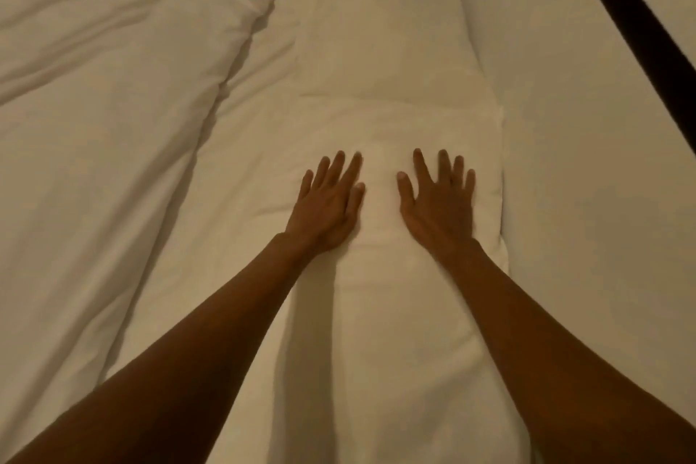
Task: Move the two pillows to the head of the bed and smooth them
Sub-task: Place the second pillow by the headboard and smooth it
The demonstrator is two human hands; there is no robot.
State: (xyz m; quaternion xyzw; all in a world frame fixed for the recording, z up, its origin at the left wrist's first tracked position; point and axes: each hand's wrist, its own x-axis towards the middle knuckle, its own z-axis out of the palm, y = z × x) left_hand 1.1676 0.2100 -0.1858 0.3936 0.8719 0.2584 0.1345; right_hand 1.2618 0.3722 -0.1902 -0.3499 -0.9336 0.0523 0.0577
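Two white pillows lie end to end along the right side of the bed. The near pillow (380, 313) runs from the bottom edge up to mid-frame. The far pillow (376, 34) continues to the top. Both my hands lie flat, palms down, on the near pillow's far half. My left hand (327, 205) has its fingers spread, and my right hand (438, 203) lies beside it a short gap away. Neither hand holds anything.
A rumpled white duvet (113, 68) covers the left side of the bed. The white sheet (233, 169) shows between duvet and pillows. A pale padded surface (587, 147) runs along the right, with a dark band (640, 23) beyond it.
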